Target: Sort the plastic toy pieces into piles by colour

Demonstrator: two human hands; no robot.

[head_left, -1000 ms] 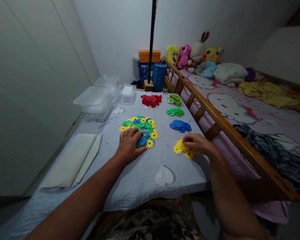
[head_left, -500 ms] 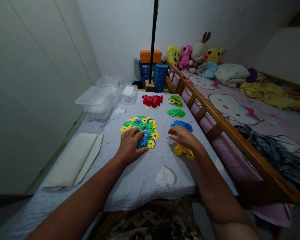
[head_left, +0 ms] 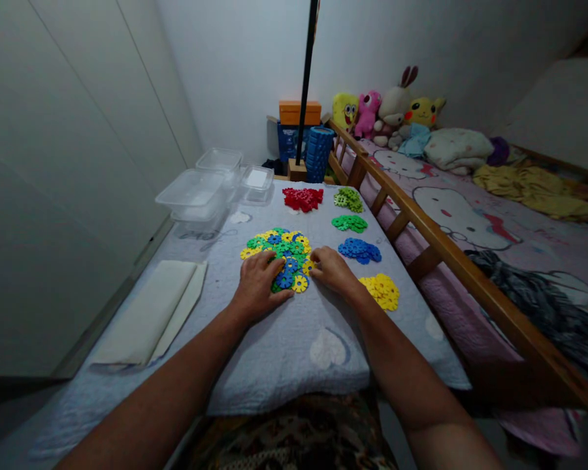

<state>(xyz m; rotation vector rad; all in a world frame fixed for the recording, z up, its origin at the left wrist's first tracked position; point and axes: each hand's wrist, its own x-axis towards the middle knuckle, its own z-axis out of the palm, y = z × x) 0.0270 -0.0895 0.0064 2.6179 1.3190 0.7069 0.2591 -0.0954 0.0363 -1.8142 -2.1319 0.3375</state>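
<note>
A mixed pile of notched plastic flower discs point(head_left: 283, 249) in yellow, green and blue lies mid-table. My left hand point(head_left: 261, 284) rests open on its near left side, thumb apart from the fingers. At the right edge of the pile, my right hand point(head_left: 332, 269) has its fingers curled around a yellow flower disc point(head_left: 308, 267). Right of my hands are single-colour heaps: yellow discs point(head_left: 383, 292), partly behind my right wrist, blue discs point(head_left: 359, 249) and green discs point(head_left: 349, 223). Farther back lie light-green pieces point(head_left: 348, 199) and red pieces point(head_left: 302, 198).
Clear plastic containers point(head_left: 192, 189) stand at the back left. A folded cream sheet point(head_left: 144, 313) lies at the left on the cloth-covered table point(head_left: 284, 365). A wooden bed rail point(head_left: 436, 235) borders the right side. A black pole point(head_left: 306, 85) rises behind the table.
My right hand has moved left from beside the blue and yellow heaps to the mixed pile, uncovering more of those heaps. My left hand stays on the pile. The view has shifted slightly.
</note>
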